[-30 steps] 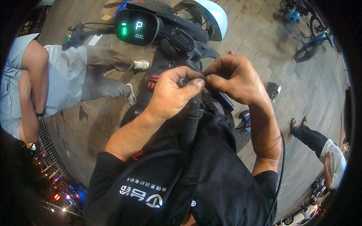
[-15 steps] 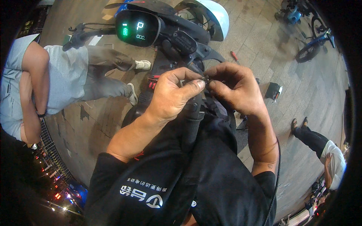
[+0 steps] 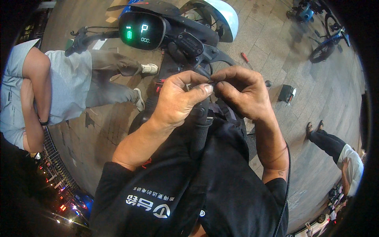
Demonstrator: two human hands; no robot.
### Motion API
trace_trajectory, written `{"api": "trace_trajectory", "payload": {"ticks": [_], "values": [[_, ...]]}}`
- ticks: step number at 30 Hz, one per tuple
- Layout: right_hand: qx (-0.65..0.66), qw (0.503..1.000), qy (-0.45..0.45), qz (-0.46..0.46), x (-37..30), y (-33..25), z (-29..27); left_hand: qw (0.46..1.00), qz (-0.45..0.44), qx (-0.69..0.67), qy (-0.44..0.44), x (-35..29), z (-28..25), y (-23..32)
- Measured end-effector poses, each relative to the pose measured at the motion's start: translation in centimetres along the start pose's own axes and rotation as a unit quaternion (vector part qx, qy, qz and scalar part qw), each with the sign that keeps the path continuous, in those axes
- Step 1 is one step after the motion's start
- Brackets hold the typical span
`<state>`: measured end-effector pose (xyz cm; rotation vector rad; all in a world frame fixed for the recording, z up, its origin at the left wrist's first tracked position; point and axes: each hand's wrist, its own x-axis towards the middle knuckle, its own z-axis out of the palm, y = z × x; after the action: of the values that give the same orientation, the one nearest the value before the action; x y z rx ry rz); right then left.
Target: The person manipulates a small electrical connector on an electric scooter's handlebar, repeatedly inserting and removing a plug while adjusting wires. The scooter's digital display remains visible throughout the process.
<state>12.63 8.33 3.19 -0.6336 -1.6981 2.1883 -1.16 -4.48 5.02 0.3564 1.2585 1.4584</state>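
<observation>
1. The left hand (image 3: pixel 175 98) was bent inward, its thumb and forefinger pinched together on a tiny dark part (image 3: pixel 212 83).
2. The right hand (image 3: pixel 248 94) met it from the other side, thumb and forefinger closed on the same part; its remaining fingers were curled and mostly hidden.
3. The part sat between the two sets of fingertips, held up over the scooter's handlebar; its exact shape was too small to tell.
4. Below the hands, the grip (image 3: pixel 197 138) ran toward the wearer's black shirt (image 3: pixel 158 166), its near end against the cloth.
5. Toward the handlebar's far end was the lit display (image 3: pixel 142 31), with a black cap (image 3: pixel 190 44) just beside its right edge.
6. A lever (image 3: pixel 225 57) curved out past the cap, above the right hand.
7. On the pavement (image 3: pixel 268 43), beyond the lever's outer tip, lay a red screwdriver (image 3: pixel 245 58); a black box (image 3: pixel 286 93) stood apart from it, nearer the right wrist.
8. A person (image 3: pixel 67 83) in grey stood at the left, arms folded.
</observation>
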Motion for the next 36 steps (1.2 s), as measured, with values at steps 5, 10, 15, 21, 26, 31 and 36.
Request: {"api": "trace_trajectory", "payload": {"ticks": [5, 10, 15, 21, 26, 31, 36], "values": [[0.009, 0.997, 0.046, -0.059, -0.1, 0.3, 0.7, 1.0, 0.009, 0.001, 0.01, 0.1, -0.1, -0.4], [-0.122, 0.978, 0.059, -0.161, -0.2, 0.7, 0.7, 0.999, -0.006, -0.037, -0.003, 0.1, -0.5, -0.2], [-0.165, 0.956, 0.079, -0.229, 0.1, 1.3, 0.8, 0.998, -0.015, -0.064, -0.01, 0.1, -0.4, 0.0], [-0.146, 0.956, 0.084, -0.238, 0.1, 2.1, 0.7, 0.999, -0.013, -0.051, -0.008, 0.2, -0.7, -0.1], [-0.08, 0.974, 0.058, -0.204, 0.3, 2.0, 0.6, 0.999, -0.009, -0.05, 0.003, 0.2, -0.9, -0.4], [-0.087, 0.98, 0.039, -0.173, 0.9, 1.4, 0.4, 0.998, -0.013, -0.053, 0.0, 0.3, -1.1, -0.1], [-0.055, 0.992, 0.009, -0.117, 1.3, 0.3, 0.1, 0.999, 0.001, -0.048, -0.007, 0.4, -1.2, 0.0]]}}
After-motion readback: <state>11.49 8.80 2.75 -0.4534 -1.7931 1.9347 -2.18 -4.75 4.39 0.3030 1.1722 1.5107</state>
